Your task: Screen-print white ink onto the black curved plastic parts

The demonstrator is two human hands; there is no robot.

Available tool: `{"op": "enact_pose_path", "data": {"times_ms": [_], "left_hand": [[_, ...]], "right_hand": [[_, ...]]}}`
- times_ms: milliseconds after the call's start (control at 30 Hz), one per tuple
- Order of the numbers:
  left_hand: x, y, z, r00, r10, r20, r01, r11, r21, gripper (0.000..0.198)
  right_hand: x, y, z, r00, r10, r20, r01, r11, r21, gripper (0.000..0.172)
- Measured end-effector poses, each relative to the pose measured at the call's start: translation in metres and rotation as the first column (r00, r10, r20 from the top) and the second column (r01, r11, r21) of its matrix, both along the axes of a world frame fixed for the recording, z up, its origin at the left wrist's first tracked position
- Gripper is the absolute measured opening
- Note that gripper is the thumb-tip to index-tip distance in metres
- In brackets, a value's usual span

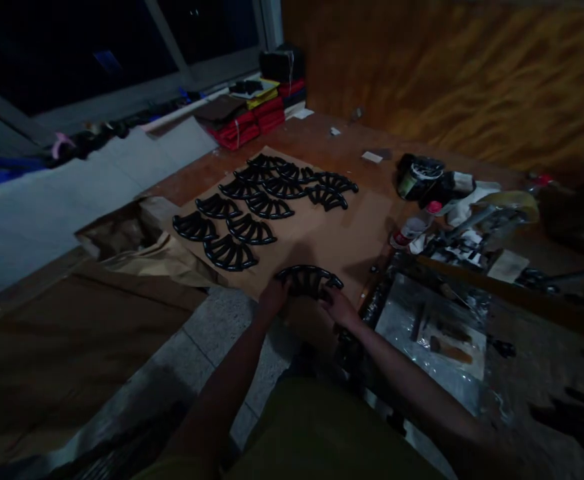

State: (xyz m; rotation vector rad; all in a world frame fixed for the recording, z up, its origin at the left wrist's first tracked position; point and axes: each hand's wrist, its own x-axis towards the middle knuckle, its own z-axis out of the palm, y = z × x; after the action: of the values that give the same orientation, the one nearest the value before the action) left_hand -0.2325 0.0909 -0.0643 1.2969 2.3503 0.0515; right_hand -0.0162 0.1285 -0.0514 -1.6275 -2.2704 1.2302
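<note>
A black fan-shaped cut-out piece (pixel 308 279) is held at both ends just over the near edge of a brown cardboard sheet (pixel 342 233). My left hand (pixel 273 298) grips its left end with fingers closed. My right hand (pixel 339 306) grips its right end the same way. Several identical black fan-shaped pieces (pixel 252 208) lie in rows farther back on the sheet.
To the right stand dark cans (pixel 419 176), a small cup (pixel 406 233), crumpled rags and tools on a plastic-covered tray (pixel 435 330). Stacked red and yellow materials (pixel 255 115) sit at the far end by the window. Crumpled brown paper (pixel 157 257) lies left of the sheet.
</note>
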Motion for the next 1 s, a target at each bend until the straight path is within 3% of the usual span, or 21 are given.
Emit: {"op": "enact_pose_path", "data": {"times_ms": [100, 200, 267, 400, 533, 667, 733, 833, 933, 1000], "left_hand": [[0.014, -0.004, 0.006, 0.997, -0.048, -0.067, 0.058, 0.986, 0.153, 0.043], [0.044, -0.014, 0.008, 0.973, -0.21, -0.091, 0.227, 0.939, 0.26, 0.044], [0.063, -0.014, 0.008, 0.961, -0.264, -0.084, 0.276, 0.936, 0.218, 0.053], [0.085, -0.002, 0.007, 0.969, -0.224, -0.103, 0.236, 0.964, 0.122, 0.065], [0.087, 0.008, 0.007, 0.968, -0.208, -0.144, 0.223, 0.97, 0.099, 0.055], [0.075, 0.017, 0.002, 0.951, -0.278, -0.135, 0.291, 0.953, 0.088, 0.045], [0.064, 0.034, -0.001, 0.929, -0.354, -0.11, 0.366, 0.922, 0.122, 0.048], [0.043, 0.08, -0.003, 0.85, -0.523, -0.065, 0.525, 0.829, 0.193, 0.059], [0.023, 0.14, 0.0, 0.761, -0.645, -0.068, 0.641, 0.733, 0.228, 0.064], [0.011, 0.178, 0.002, 0.747, -0.658, -0.097, 0.66, 0.716, 0.227, 0.063]], "right_hand": [[0.0, 0.002, 0.002, 1.0, -0.003, 0.01, 0.003, 1.0, 0.015, 0.054], [-0.001, 0.002, 0.005, 0.999, -0.024, 0.032, 0.023, 0.999, 0.034, 0.048], [-0.003, 0.002, 0.007, 0.998, -0.052, 0.046, 0.051, 0.999, 0.014, 0.045], [-0.008, 0.004, 0.008, 0.993, -0.11, 0.053, 0.112, 0.992, -0.053, 0.041], [-0.007, 0.004, 0.001, 0.985, -0.174, -0.002, 0.173, 0.981, -0.088, 0.037], [-0.007, -0.002, -0.012, 0.962, -0.242, -0.128, 0.234, 0.97, -0.07, 0.038], [-0.009, -0.003, -0.019, 0.939, -0.274, -0.208, 0.269, 0.962, -0.052, 0.04], [-0.018, 0.011, -0.03, 0.898, -0.306, -0.316, 0.317, 0.948, -0.017, 0.051], [-0.036, 0.049, -0.036, 0.872, -0.341, -0.352, 0.36, 0.933, -0.013, 0.065], [-0.052, 0.084, -0.034, 0.864, -0.335, -0.376, 0.358, 0.934, -0.008, 0.067]]}}
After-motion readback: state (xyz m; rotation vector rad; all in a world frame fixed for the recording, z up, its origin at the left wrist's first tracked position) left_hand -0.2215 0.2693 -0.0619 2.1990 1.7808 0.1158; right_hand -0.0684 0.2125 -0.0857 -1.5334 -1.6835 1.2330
